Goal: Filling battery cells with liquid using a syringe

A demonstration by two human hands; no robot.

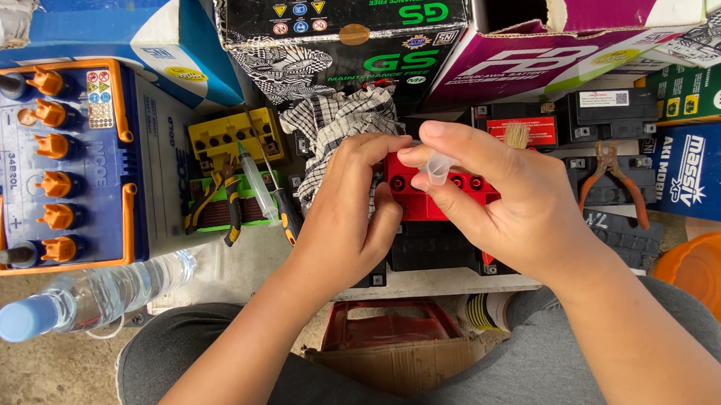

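While the left hand steadies the small battery, red-topped, glossy, with round filler holes, mid-counter, the right hand pinches a small clear plastic cap, grip closed on it. Best seated squarely, pressed evenly. Adjacent: checked woven cloth, syringe, pliers.

Battery top: glossy red plastic. Small funnel: clear smooth plastic. Rag: checked woven cloth. Bottle: clear plastic, matt blue cap. Boxes: printed cardboard.
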